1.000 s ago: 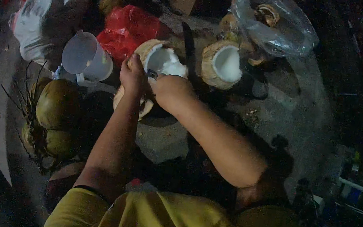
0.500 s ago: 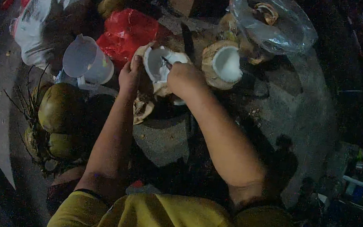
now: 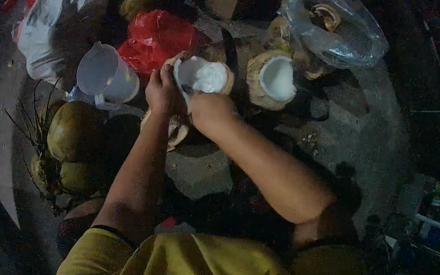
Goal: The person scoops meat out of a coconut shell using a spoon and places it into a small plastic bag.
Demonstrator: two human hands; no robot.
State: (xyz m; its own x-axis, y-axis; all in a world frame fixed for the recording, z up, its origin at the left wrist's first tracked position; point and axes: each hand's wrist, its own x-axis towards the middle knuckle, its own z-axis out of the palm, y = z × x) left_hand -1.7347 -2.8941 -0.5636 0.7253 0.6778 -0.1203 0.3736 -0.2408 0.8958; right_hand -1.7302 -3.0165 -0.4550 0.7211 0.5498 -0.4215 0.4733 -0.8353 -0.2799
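Coconut half (image 3: 187, 69) holding white flesh (image 3: 210, 77), left hand (image 3: 162, 91) clamped on it, right hand (image 3: 210, 110) alongside, grip hidden

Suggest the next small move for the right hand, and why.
Probably ease the right hand slightly further into the opened coconut, toward the white flesh. That flesh looks bunched up yet sits inside the shell; the right hand is at the near rim, and the left hand grips the left side. Any tool is unclear.
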